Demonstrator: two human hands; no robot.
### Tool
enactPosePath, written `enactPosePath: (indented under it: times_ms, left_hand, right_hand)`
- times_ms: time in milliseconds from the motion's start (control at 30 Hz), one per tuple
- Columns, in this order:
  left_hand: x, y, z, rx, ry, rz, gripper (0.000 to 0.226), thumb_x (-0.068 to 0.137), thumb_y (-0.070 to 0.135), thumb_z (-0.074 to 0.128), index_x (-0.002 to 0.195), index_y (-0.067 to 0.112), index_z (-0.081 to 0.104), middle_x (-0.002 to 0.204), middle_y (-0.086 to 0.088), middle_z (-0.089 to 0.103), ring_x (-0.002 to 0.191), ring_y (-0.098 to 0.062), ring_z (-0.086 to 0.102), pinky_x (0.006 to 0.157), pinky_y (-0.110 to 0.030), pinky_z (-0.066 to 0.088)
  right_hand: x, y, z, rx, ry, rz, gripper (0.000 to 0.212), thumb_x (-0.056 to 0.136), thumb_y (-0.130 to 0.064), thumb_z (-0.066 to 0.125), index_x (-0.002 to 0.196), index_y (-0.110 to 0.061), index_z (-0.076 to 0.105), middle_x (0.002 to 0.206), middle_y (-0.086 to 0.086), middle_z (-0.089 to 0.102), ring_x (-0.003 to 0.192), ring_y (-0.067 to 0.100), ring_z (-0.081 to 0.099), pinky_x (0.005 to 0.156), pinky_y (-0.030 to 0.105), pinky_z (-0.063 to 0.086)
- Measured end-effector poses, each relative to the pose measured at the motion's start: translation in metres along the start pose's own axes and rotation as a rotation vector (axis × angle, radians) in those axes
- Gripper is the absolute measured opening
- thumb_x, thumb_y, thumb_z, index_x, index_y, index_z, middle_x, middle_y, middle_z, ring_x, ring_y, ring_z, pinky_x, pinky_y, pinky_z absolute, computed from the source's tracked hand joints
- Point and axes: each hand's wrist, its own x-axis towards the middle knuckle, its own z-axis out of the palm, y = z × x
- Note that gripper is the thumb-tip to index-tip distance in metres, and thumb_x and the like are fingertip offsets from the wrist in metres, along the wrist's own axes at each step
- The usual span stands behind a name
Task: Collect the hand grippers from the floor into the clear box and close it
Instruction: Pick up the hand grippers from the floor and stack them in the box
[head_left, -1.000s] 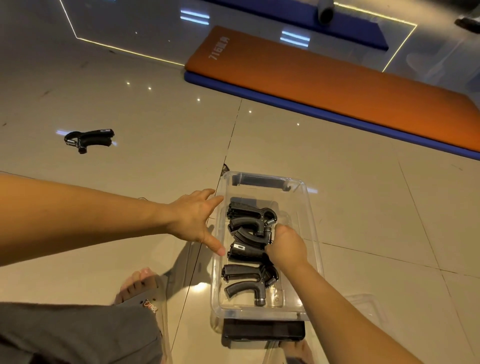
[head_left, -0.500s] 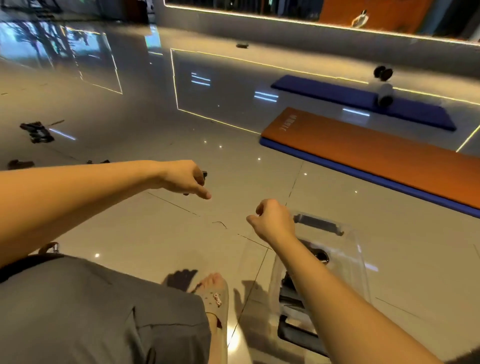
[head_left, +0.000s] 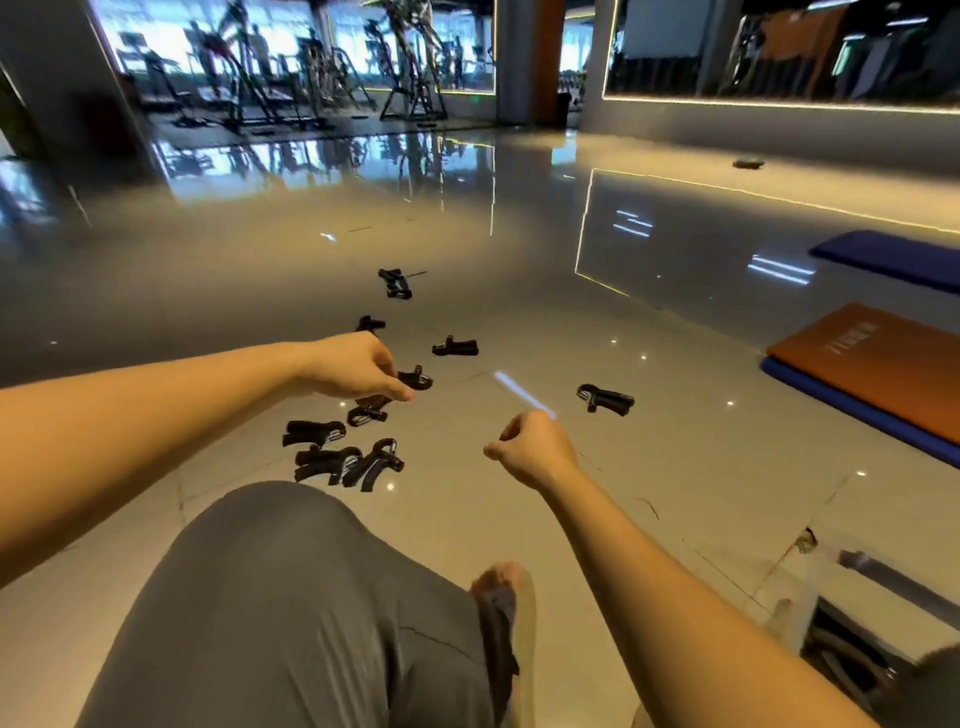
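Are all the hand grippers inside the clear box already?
No, many black hand grippers lie scattered on the shiny floor, outside the clear box.

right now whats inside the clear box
Blurred dark shapes, likely hand grippers, show through the clear box, this side of its grey end bar. The right forearm covers the near corner; the frame edge cuts off the rest.

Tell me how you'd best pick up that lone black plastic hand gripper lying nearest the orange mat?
Take the lone black hand gripper by its two handles, coming from above: it lies flat on the glossy tiled floor, handles side by side pointing right, looped end left.
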Motion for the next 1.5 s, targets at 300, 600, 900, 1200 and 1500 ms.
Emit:
enactPosePath:
  times_ms: [300, 600, 900, 1200, 1500]
  left_hand:
    - [-0.002, -0.159, 0.04, -0.051, 0.017, -0.262, 0.03, 0.09, 0.046, 0.07, 0.107, 0.021, 0.07, 0.098, 0.003, 0.068, 0.088, -0.011, 0.064, 0.081, -0.03, 0.053]
    - [0.061, -0.3, 0.106, -0.141, 0.055, -0.393, 0.056, 0.088, 0.044, 0.074, 0.136, 0.019, 0.057, 0.115, 0.004, 0.061, 0.1, -0.015, 0.061, 0.087, -0.031, 0.052]
    - [0.184, -0.352, 0.17, 0.008, 0.043, -0.247, 0.066, 0.086, 0.044, 0.075, 0.144, 0.022, 0.052, 0.127, 0.001, 0.061, 0.113, -0.018, 0.057, 0.093, -0.037, 0.053]
    - [0.267, -0.393, 0.235, 0.108, -0.087, -0.097, 0.083, 0.081, 0.04, 0.076, 0.153, 0.024, 0.037, 0.151, 0.0, 0.047, 0.14, -0.023, 0.04, 0.117, -0.043, 0.035]
    - [0.266, -0.386, 0.26, 0.195, -0.027, -0.258, 0.054, 0.084, 0.055, 0.068, 0.127, 0.025, 0.055, 0.118, 0.001, 0.055, 0.111, -0.02, 0.05, 0.093, -0.036, 0.043]
  right_hand:
    - [0.072, -0.041, 0.128, -0.096, -0.24, -0.02, 0.022, 0.091, -0.033, 0.072, 0.095, -0.012, 0.066, 0.09, 0.004, 0.068, 0.082, 0.018, 0.064, 0.068, 0.033, 0.056]
    - [0.158, -0.054, 0.257, -0.172, -0.331, -0.086, 0.046, 0.092, -0.038, 0.066, 0.132, -0.016, 0.06, 0.116, 0.003, 0.069, 0.098, 0.023, 0.067, 0.079, 0.031, 0.052]
    - [0.236, -0.043, 0.354, -0.426, -0.489, -0.331, 0.054, 0.099, -0.03, 0.052, 0.152, -0.024, 0.04, 0.155, 0.007, 0.038, 0.135, 0.035, 0.042, 0.107, 0.046, 0.044]
    - [0.27, -0.02, 0.397, -0.632, -0.453, -0.517, 0.045, 0.098, -0.034, 0.048, 0.143, -0.029, 0.046, 0.155, -0.003, 0.04, 0.141, 0.036, 0.034, 0.112, 0.052, 0.034]
    - [0.257, 0.018, 0.374, -0.621, -0.133, -0.3, 0.04, 0.08, -0.045, 0.077, 0.102, -0.015, 0.064, 0.11, 0.005, 0.059, 0.097, 0.028, 0.057, 0.076, 0.041, 0.05]
